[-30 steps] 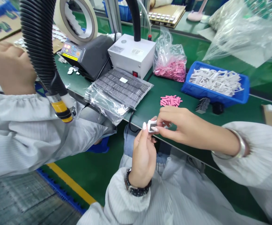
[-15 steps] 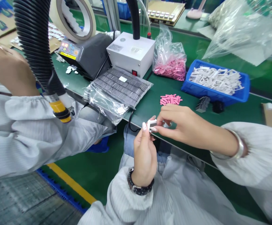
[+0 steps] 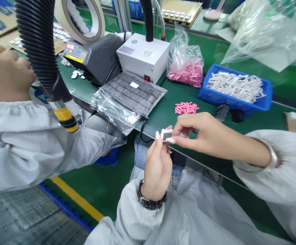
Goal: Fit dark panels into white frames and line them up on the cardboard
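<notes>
Over the table's front edge, my left hand [image 3: 158, 166] pinches a small white plastic frame with a grey screen-like panel [image 3: 167, 135] in it. My right hand [image 3: 200, 136] grips the same framed piece from the right, thumb and fingertips at its edge; the other fingers are curled. Just beyond my right hand lies a loose pile of pink strips [image 3: 186, 108]. A short row of grey flat pieces [image 3: 222, 112] stands beside a small black block [image 3: 237, 116]. Behind these, a blue bin [image 3: 267, 98] holds many white plastic frames [image 3: 236, 87].
A clear bag of pink strips [image 3: 186, 69] stands by a white box machine [image 3: 142, 58]. Left of it lie a packed tray of grey pieces [image 3: 132, 93] and a tape roll [image 3: 100, 23] on a dark device [image 3: 99, 59]. A black hose [image 3: 37, 44] hangs before a co-worker's hand [image 3: 7, 73].
The white frame has turned so its grey panel faces me more fully. My right hand and forearm have shifted slightly right. The co-worker's hand at left has lowered and changed its pose.
</notes>
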